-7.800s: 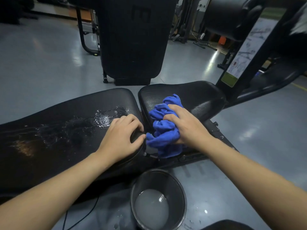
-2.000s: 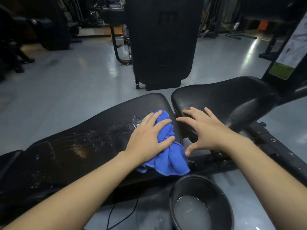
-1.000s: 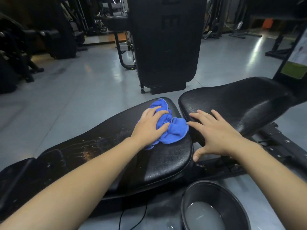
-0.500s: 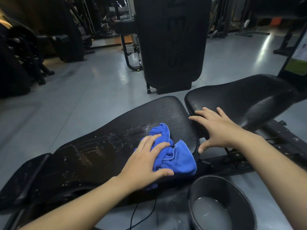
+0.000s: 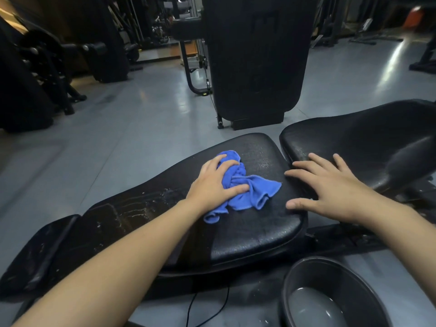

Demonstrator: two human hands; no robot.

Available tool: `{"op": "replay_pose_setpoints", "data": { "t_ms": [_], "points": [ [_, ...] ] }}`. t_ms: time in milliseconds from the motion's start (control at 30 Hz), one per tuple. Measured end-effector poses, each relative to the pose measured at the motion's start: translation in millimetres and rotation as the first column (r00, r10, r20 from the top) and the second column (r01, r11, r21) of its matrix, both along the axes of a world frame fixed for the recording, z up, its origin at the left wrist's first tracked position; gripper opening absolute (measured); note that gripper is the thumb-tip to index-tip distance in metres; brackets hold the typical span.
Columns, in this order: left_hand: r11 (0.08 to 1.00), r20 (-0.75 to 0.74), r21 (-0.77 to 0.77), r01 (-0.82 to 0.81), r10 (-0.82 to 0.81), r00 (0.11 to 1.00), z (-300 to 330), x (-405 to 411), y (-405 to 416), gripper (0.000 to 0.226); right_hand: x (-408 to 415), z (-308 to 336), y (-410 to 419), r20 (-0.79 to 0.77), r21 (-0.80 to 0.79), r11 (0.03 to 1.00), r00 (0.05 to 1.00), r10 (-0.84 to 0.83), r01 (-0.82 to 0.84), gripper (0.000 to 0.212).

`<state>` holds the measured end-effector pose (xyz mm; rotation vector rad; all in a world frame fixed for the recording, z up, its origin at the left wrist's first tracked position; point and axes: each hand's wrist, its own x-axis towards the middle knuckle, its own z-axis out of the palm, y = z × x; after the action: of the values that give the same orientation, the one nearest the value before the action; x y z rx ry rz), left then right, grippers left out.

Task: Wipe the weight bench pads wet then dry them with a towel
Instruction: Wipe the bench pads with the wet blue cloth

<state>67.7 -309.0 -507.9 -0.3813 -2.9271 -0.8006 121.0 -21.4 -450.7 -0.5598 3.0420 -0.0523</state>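
1. Centrally, a crumpled blue cloth lies on the long black bench pad, near the pad's right end, its loose folds trailing right and toward the camera.
2. The left hand lies on top of the cloth, fingers curled over the bunched upper part and thumb laid along its near side, gripping it against the pad.
3. The long pad runs from the lower left of the frame up to the right, its long axis on that diagonal; the rounded wide end points right, toward the seat pad.
4. White streaks and droplets show on the long pad's surface to the left of the cloth.
5. The right hand rests flat with fingers spread and straight, holding nothing; its thumb lies on the long pad's right end, its fingers reach across the gap to the near edge of the seat pad.
6. The seat pad sits just beside the long pad, a narrow gap between them, and rises to the right.
7. A dark round basin holding cloudy water stands on the floor below the long pad's right end, at lower right.
8. A thin black cable lies on the floor under the bench.
9. A tall black machine housing stands on the grey floor beyond the bench, with other gym equipment at far left.
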Motion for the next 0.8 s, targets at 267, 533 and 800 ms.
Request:
{"op": "replay_pose_setpoints", "data": {
  "t_ms": [267, 533, 800],
  "points": [
    [0.995, 0.006, 0.043, -0.085, 0.084, 0.996, -2.2, -70.3, -12.8, 0.064, -20.8, -14.5, -44.7, -0.095, 0.027, 0.999, 0.994, 0.048, -0.046, 0.110],
    [0.995, 0.023, 0.075, -0.061, 0.060, 0.998, -7.1, -101.6, -33.7, 0.063, -26.5, -30.4, -63.2, -0.130, -0.104, 0.993, 0.991, 0.036, -0.049, 0.087],
    [0.995, -0.034, 0.045, 0.091, -0.089, 0.995, -13.5, -37.4, -46.5, 0.061, -22.2, -26.1, -66.4, -0.112, -0.122, 0.992, 0.993, 0.022, -0.036, 0.069]
  ]
}}
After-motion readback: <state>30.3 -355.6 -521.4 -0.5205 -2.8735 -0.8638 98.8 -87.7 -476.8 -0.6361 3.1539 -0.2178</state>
